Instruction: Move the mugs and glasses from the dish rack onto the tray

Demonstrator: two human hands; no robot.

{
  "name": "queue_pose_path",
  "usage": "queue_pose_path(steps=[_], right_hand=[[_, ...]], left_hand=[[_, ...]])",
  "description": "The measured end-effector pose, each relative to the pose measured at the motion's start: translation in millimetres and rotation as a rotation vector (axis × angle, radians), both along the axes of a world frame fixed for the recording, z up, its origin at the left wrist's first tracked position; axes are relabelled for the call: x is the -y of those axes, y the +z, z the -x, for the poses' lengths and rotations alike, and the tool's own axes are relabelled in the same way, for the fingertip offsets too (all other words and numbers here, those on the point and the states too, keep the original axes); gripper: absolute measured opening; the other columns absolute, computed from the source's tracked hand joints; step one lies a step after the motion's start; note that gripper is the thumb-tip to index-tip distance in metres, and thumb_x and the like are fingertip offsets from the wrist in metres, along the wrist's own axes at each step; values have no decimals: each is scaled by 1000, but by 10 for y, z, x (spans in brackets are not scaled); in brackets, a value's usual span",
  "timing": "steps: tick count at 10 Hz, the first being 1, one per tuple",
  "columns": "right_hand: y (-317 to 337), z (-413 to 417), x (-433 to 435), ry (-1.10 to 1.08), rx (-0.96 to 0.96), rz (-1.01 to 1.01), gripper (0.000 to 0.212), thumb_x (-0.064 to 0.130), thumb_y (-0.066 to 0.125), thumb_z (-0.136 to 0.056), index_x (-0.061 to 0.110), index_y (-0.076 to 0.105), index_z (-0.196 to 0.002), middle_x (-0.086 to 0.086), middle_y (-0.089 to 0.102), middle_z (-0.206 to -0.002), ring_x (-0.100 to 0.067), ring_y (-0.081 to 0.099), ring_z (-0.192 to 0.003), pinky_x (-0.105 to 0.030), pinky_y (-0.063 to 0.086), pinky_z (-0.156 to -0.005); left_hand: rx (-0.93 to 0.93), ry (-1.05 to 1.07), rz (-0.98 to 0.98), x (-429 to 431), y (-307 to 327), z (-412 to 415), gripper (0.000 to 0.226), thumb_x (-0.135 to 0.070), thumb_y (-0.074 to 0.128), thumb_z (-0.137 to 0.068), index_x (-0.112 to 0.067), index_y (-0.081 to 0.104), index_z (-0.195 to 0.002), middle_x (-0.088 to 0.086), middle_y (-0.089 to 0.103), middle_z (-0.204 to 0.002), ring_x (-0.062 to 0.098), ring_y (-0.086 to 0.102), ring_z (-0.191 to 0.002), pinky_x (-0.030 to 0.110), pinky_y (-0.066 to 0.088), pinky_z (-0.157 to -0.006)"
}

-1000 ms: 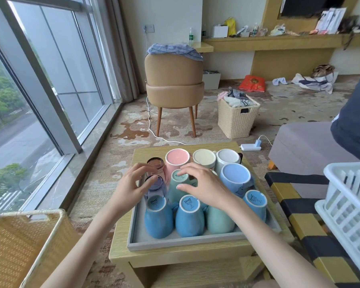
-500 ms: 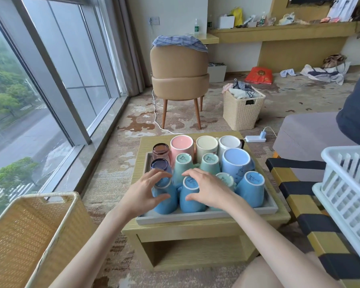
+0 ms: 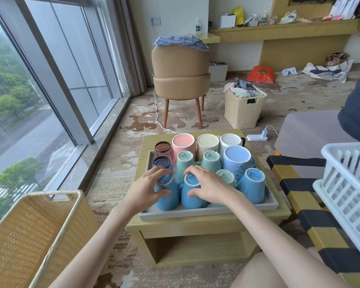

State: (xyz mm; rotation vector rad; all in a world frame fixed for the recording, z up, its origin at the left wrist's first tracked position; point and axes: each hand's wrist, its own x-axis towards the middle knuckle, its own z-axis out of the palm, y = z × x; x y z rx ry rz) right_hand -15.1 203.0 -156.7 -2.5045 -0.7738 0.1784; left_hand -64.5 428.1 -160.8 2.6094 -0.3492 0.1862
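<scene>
Fingers (image 3: 162, 172) of left hand (image 3: 143, 190) and right hand (image 3: 210, 183) clasp front blue mugs (image 3: 168, 199), half hiding them.

Soft, overcast daylight is coming in through the window (image 3: 40, 90) on the left, lighting the room brightly and evenly and casting only faint shadows around the blue mugs (image 3: 252, 188) on the tray (image 3: 206, 212). The polished sill (image 3: 71, 161) is reflecting a pale glare. The wide-angle lens is bowing the window frames and the dish rack (image 3: 349, 194) near the edges, while the centre is reading sharp.
</scene>
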Motion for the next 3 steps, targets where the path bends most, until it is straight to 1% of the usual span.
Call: queue_pose_path(steps=[1,2,3], right_hand=[[-16,-16,2,-7,2,6,53,31,74,-80,28,45,-124,10,50,-135,-21,55,-111,-37,45,-87],[8,51,10,0,24,36,57,34,73,-80,28,42,-128,10,47,-139,-22,55,-115,-36,44,-84],[172,52,-6,-34,38,-54,62,40,73,-80,27,43,-133,10,45,-140,-19,53,-120,-40,45,-93]], left_hand=[[-3,6,3,11,1,4,49,-34,71,-84,-36,53,-129,-17,51,-130,10,54,-115,39,51,-87],[-40,-10,1,27,49,25,47,-34,70,-85,-34,53,-129,-15,51,-130,12,54,-115,41,50,-90],[32,-2,53,59,263,-36,40,-31,69,-88,-25,59,-126,-9,56,-127,14,57,-115,33,47,-93]])
